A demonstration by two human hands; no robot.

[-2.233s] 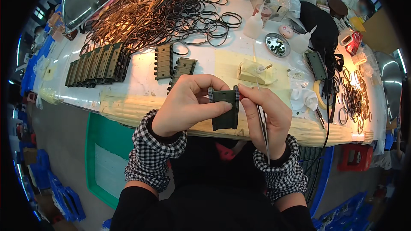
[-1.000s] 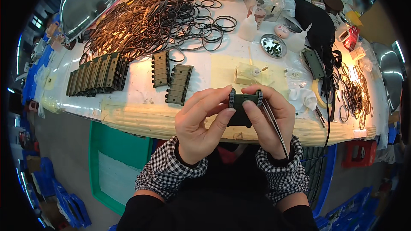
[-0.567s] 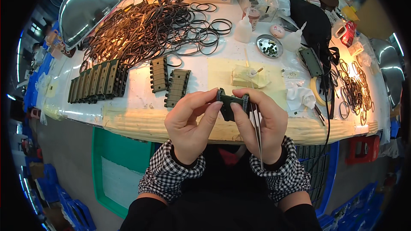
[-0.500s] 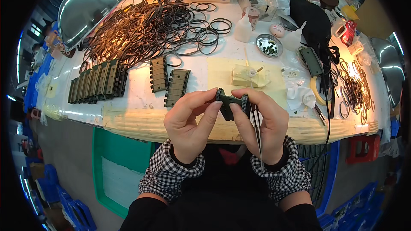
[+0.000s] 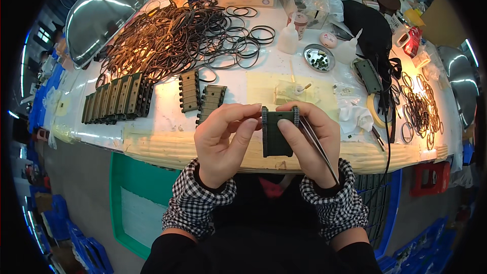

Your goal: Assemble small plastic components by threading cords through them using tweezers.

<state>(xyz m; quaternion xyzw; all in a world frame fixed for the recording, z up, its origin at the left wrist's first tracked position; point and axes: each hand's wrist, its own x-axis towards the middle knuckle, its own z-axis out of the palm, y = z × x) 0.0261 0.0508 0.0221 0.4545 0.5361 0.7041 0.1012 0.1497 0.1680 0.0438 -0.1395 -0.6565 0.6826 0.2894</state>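
Note:
My right hand (image 5: pixel 315 144) holds a dark green rectangular piece with ridged, toothed long sides (image 5: pixel 275 139), thumb on its broad face and forefinger at its top right corner. The same hand keeps metal tweezers (image 5: pixel 318 148) against the palm, pointing down toward the wrist. Close by the piece's left edge is my left hand (image 5: pixel 227 139), fingers curved and thumb apart; its fingertips are beside the upper edge, and whether they touch is hard to tell. Beyond it lie two similar pieces (image 5: pixel 190 91), and at left stands a row of several more (image 5: pixel 114 99).
A heap of dark rubber-like loops (image 5: pixel 172 35) covers the back left. Behind the hands sits a yellowish block (image 5: pixel 294 91). A round metal dish with small dark bits (image 5: pixel 319 58), squeeze bottles (image 5: pixel 288 38) and a black bag (image 5: pixel 368 30) stand further right. A green tray (image 5: pixel 116 203) is below the table.
The green piece has turned, so its broad face now shows and hangs lower. My left fingers have loosened from its edge. The tweezers have swung outward in my right hand.

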